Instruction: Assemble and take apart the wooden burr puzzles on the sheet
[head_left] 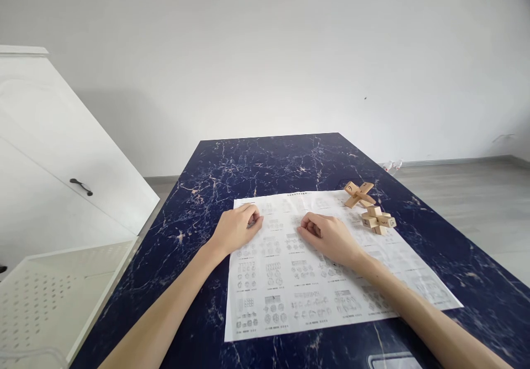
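A large printed sheet (281, 264) with rows of small diagrams lies on the dark blue marbled table. My left hand (238, 226) rests near its upper left edge, fingers curled into a loose fist with nothing showing in them. Curled the same way, my right hand (329, 237) lies on the middle of the paper and also shows nothing held. Beyond it, at the sheet's upper right, are two wooden interlocking puzzles: a star-shaped one (359, 194) and, nearer, a blocky one (378, 220). Both bear handwritten marks, and neither hand touches them.
The marbled table (256, 164) reaches towards a pale wall (265, 54). On the left stands a white cabinet (53, 153) with a dark handle, and below it a white perforated basket (41, 302). A flat object with a pale rim (393, 361) shows at the bottom edge.
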Motion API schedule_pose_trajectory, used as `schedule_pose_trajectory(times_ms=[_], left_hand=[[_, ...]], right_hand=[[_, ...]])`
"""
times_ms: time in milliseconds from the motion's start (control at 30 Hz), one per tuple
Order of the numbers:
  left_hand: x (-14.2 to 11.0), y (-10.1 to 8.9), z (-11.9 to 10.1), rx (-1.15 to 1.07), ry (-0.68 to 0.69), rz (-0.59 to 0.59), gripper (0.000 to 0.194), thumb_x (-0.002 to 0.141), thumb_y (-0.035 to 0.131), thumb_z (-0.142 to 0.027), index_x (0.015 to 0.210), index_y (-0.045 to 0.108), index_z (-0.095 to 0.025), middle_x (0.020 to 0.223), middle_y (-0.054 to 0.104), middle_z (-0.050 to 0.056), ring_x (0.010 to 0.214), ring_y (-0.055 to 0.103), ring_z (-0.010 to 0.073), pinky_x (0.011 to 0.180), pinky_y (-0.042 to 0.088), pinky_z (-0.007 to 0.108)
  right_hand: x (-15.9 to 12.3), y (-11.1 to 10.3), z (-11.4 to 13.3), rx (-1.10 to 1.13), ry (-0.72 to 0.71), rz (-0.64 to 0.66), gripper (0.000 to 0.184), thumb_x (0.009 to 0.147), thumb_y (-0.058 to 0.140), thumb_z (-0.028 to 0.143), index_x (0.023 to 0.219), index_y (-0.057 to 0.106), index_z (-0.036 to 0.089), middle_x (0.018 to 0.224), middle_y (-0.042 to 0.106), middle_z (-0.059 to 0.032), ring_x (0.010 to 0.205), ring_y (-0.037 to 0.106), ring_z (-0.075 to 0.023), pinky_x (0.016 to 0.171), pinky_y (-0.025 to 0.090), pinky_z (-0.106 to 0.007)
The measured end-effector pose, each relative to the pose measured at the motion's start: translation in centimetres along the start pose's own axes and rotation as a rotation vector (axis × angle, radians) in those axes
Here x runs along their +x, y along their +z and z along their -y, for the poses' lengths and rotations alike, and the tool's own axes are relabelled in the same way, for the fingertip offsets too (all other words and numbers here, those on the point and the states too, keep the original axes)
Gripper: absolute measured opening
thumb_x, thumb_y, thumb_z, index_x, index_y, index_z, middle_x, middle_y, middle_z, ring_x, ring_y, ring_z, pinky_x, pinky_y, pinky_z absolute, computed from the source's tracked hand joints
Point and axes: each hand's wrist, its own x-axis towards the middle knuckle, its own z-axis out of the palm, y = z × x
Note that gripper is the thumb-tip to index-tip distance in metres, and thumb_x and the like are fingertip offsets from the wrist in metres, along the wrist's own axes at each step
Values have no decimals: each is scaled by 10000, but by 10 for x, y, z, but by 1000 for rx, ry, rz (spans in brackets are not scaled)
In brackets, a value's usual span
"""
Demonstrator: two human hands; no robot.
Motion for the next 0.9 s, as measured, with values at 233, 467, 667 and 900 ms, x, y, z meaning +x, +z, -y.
schedule_pose_trajectory(times_ms=[233, 467, 667, 900], left_hand=[[1, 0, 0, -2, -8, -3, 233, 1020, 501, -342, 829, 551, -219, 805, 667, -14, 645, 590, 140, 619, 386, 278], [2, 0, 0, -2, -14, 0, 223, 1014, 514, -336, 826, 546, -219, 812, 663, -19, 640, 575, 135, 617, 374, 270], [2, 0, 0, -5, -20, -2, 215, 1014, 523, -333, 832, 542, -221, 819, 667, -23, 651, 586, 134, 628, 376, 266], [2, -1, 1, -14, -28, 11, 230, 1023, 517, -347, 835, 557, -220, 803, 664, -20, 629, 578, 135, 610, 371, 264]], right_hand=[[0, 0, 1, 14, 6, -6, 158, 965, 557, 346, 850, 600, 247, 687, 679, -3, 594, 578, -174, 594, 389, -309], [2, -1, 0, 11, 18, 2, 133, 954, 566, 321, 848, 592, 245, 692, 678, 11, 608, 571, -170, 609, 378, -303], [1, 1, 0, -10, 4, -24, 135, 967, 563, 312, 856, 593, 240, 673, 659, 15, 600, 578, -171, 599, 373, -301], [2, -3, -10, -154, -68, -367, 204, 1044, 507, 316, 900, 617, 221, 813, 680, -56, 749, 629, -229, 676, 471, -369]])
